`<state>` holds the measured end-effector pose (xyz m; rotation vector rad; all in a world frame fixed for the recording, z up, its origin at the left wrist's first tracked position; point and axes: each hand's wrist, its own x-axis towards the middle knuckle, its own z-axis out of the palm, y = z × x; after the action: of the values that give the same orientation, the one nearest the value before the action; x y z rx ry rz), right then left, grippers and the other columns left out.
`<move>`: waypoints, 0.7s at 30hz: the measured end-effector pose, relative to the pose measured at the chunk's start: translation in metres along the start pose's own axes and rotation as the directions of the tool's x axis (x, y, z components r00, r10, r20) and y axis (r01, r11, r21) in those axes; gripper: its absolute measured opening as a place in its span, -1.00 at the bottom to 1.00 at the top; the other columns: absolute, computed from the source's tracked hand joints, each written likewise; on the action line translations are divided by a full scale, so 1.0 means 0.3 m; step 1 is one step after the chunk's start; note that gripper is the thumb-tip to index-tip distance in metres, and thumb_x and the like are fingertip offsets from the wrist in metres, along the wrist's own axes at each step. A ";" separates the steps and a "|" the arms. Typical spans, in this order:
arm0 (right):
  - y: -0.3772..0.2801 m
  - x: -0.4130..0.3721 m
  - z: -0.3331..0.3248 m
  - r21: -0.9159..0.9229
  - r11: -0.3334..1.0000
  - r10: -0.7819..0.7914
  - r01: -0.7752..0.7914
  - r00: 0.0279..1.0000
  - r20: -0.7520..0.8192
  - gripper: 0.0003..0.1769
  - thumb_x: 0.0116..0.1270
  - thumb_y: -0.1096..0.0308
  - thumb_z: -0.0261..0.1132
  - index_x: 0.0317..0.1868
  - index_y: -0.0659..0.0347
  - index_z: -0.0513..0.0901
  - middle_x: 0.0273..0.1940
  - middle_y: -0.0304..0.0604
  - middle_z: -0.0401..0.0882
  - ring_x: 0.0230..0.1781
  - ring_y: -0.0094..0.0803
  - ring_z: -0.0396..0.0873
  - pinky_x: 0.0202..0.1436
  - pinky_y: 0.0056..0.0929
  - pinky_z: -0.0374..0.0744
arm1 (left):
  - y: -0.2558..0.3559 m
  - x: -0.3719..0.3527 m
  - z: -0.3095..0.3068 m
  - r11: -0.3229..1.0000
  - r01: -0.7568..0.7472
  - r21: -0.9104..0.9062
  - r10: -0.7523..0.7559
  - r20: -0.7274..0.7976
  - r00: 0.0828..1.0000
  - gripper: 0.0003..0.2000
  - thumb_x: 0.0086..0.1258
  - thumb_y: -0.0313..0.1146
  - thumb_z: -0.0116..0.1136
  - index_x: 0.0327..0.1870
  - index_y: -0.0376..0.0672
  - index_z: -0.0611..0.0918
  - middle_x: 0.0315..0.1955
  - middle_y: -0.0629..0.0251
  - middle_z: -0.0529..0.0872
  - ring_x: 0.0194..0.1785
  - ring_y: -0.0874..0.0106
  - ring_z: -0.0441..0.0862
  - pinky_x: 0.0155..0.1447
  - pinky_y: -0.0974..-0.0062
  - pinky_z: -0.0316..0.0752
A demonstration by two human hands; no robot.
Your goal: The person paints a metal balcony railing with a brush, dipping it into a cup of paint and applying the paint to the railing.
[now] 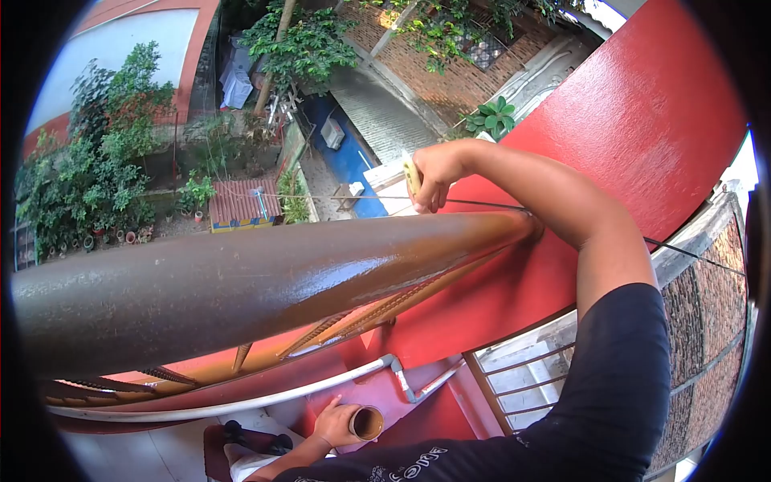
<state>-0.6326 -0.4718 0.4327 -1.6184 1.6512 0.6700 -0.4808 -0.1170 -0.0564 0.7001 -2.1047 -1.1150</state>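
My right hand (438, 173) reaches over the far side of a thick brown railing pipe (241, 277), with its fingers wrapped round a yellowish brush handle (412, 178). The brush's lower end is hard to make out. Low in the view, on the near side of the railing, my left hand (337, 423) holds a round cup (366, 423) with brown liquid inside. The pipe looks glossy and wet towards its right end and duller on the left. That right end meets a red wall (594, 136).
A thin dark cable (474, 203) passes by my right hand. Below the railing run a white pipe (321, 384) and twisted brown bars. Far below are plants (120, 161), a small corrugated roof (241, 198) and a brick wall (450, 56).
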 end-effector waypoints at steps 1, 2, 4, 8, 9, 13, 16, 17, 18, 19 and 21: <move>-0.001 0.010 0.008 -0.023 1.000 0.011 -0.010 0.999 0.043 -0.63 0.15 0.34 0.58 -0.14 0.43 0.72 -0.21 0.07 0.77 -0.22 -0.22 0.78 -0.08 -0.30 0.78 | -0.008 -0.005 0.001 1.000 -0.007 -0.005 0.007 -0.006 1.000 -0.23 -0.11 0.21 0.57 0.11 -0.05 0.61 -0.04 0.24 0.79 0.07 0.27 0.73 0.53 0.00 0.27; -0.005 0.007 -0.007 -0.062 0.997 0.043 -0.039 0.997 0.064 -0.65 0.14 0.37 0.58 -0.15 0.43 0.72 -0.22 0.06 0.77 -0.21 -0.22 0.78 -0.08 -0.30 0.78 | -0.013 -0.007 0.007 1.000 -0.011 -0.023 0.011 -0.034 0.999 -0.23 -0.12 0.21 0.58 0.11 -0.05 0.61 -0.04 0.25 0.79 0.06 0.28 0.73 0.53 -0.01 0.27; -0.017 -0.007 -0.062 -0.107 0.990 0.099 -0.097 0.995 0.013 -0.65 0.15 0.36 0.58 -0.15 0.44 0.72 -0.22 0.06 0.77 -0.21 -0.22 0.78 -0.08 -0.30 0.78 | -0.024 -0.001 0.016 1.000 -0.023 -0.009 0.023 -0.045 0.999 -0.23 -0.12 0.21 0.58 0.11 -0.05 0.61 -0.04 0.26 0.79 0.06 0.28 0.73 0.53 -0.01 0.28; -0.007 0.021 -0.053 0.000 1.000 0.029 -0.029 0.999 0.016 -0.70 0.14 0.36 0.59 -0.18 0.31 0.73 -0.22 -0.02 0.78 -0.20 -0.26 0.77 -0.08 -0.30 0.75 | -0.020 -0.008 0.017 1.000 -0.023 0.003 0.023 -0.018 1.000 -0.23 -0.12 0.22 0.58 0.10 -0.05 0.61 -0.04 0.28 0.79 0.05 0.29 0.73 0.53 0.00 0.28; -0.010 0.036 -0.031 0.050 0.999 -0.013 0.011 0.999 0.040 -0.70 0.14 0.35 0.59 -0.18 0.30 0.73 -0.21 -0.02 0.78 -0.19 -0.27 0.77 -0.08 -0.31 0.75 | -0.017 -0.002 0.018 1.000 -0.015 0.007 0.015 -0.003 1.000 -0.23 -0.12 0.22 0.57 0.10 -0.05 0.61 -0.04 0.28 0.79 0.05 0.29 0.73 0.53 0.00 0.28; -0.005 0.088 -0.002 -0.127 0.990 0.092 -0.069 0.979 0.181 -0.63 0.14 0.38 0.60 -0.09 0.36 0.72 -0.19 0.03 0.77 -0.16 -0.17 0.78 -0.01 -0.23 0.76 | -0.005 0.002 -0.004 1.000 0.011 0.010 -0.012 0.052 0.999 -0.23 -0.10 0.23 0.56 0.11 -0.05 0.62 -0.04 0.28 0.79 0.08 0.30 0.72 0.55 0.02 0.25; -0.006 0.080 -0.095 -0.224 0.960 0.185 -0.165 0.980 0.068 -0.62 0.12 0.38 0.61 -0.10 0.38 0.72 -0.21 0.09 0.77 -0.21 -0.16 0.79 -0.10 -0.24 0.78 | 0.001 0.001 -0.011 1.000 0.012 0.015 -0.013 0.067 0.998 -0.23 -0.09 0.23 0.56 0.11 -0.06 0.62 -0.03 0.27 0.78 0.10 0.30 0.71 0.56 0.03 0.23; -0.008 0.079 -0.100 -0.198 0.967 0.170 -0.162 0.985 0.022 -0.66 0.14 0.38 0.60 -0.14 0.38 0.73 -0.21 0.06 0.77 -0.19 -0.18 0.79 -0.07 -0.25 0.78 | 0.004 0.002 -0.010 1.000 0.005 0.020 -0.006 0.072 0.997 -0.23 -0.09 0.23 0.56 0.11 -0.06 0.62 -0.02 0.27 0.78 0.11 0.30 0.71 0.56 0.03 0.22; -0.007 0.077 -0.093 -0.119 0.989 0.086 -0.083 0.996 0.019 -0.67 0.14 0.38 0.59 -0.14 0.38 0.73 -0.21 0.05 0.77 -0.17 -0.19 0.78 -0.05 -0.25 0.77 | 0.003 0.006 -0.013 1.000 0.005 0.012 -0.006 0.078 0.997 -0.23 -0.09 0.23 0.55 0.11 -0.06 0.62 -0.02 0.27 0.78 0.11 0.30 0.71 0.56 0.03 0.22; -0.008 0.076 -0.072 -0.042 0.999 -0.001 0.001 1.000 0.012 -0.68 0.15 0.39 0.59 -0.15 0.37 0.74 -0.22 0.05 0.78 -0.16 -0.20 0.78 -0.03 -0.26 0.77 | 0.000 0.002 -0.016 1.000 0.009 0.005 -0.009 0.082 0.997 -0.23 -0.08 0.23 0.55 0.12 -0.06 0.62 -0.01 0.26 0.78 0.12 0.31 0.71 0.56 0.04 0.22; -0.006 0.116 -0.025 -0.035 0.999 0.045 -0.041 0.991 0.129 -0.66 0.13 0.39 0.60 -0.13 0.36 0.72 -0.22 0.01 0.77 -0.21 -0.27 0.77 -0.09 -0.30 0.77 | 0.000 0.002 -0.014 1.000 0.013 -0.012 -0.012 0.081 0.997 -0.23 -0.08 0.23 0.55 0.12 -0.07 0.61 0.00 0.25 0.77 0.13 0.31 0.70 0.57 0.04 0.21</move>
<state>-0.6301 -0.4993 0.4101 -1.5319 1.5915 0.8102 -0.4780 -0.1197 -0.0544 0.6740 -2.1618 -1.1802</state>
